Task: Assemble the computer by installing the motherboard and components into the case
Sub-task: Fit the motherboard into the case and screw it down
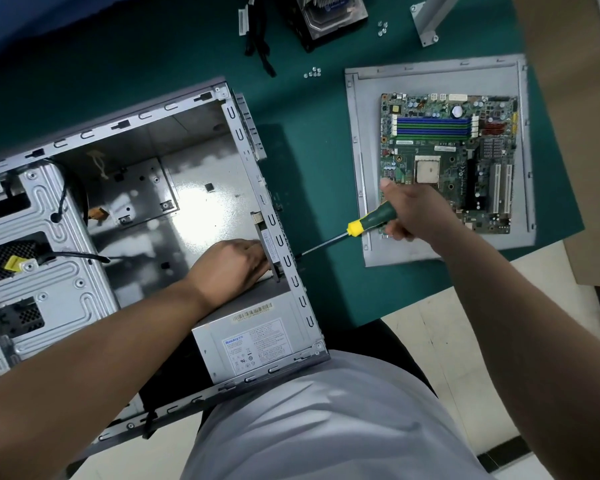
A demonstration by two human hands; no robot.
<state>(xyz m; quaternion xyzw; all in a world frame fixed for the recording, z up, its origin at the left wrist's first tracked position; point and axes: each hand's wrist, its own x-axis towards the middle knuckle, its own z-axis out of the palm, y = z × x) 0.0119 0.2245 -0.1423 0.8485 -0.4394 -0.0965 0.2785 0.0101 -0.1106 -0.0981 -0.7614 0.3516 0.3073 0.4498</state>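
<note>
Here the fingers of the right hand (409,211) are wrapped tight around the dark green handle of a screwdriver (357,226), whose yellow collar and thin steel shaft slant down-left until the tip meets the outer face of the computer case (146,119) at its rear wall. On the inside of that same wall, the left hand (231,263) lies flat, fingers pressed together against a small metal part beside the perforated edge; whether they grip it or merely press on it cannot be told. Just below that hand sits the power supply (253,337), a grey sheet-metal box with a printed label and a barcode sticker, set in the near corner of the case. The case lies open on its side, bare stamped steel with a shiny floor, ribbed drive bays and black cables at the left.

The motherboard (447,161), a green rectangular board with blue and green memory slots, a square beige socket and white expansion slots, rests outside the case, just behind the right hand, on a flat grey side panel (364,140). The panel lies on the desk (309,161), covered by a dark green mat. Two small clusters of silver screws (313,73) lie farther back, near loose black cables (260,39).
</note>
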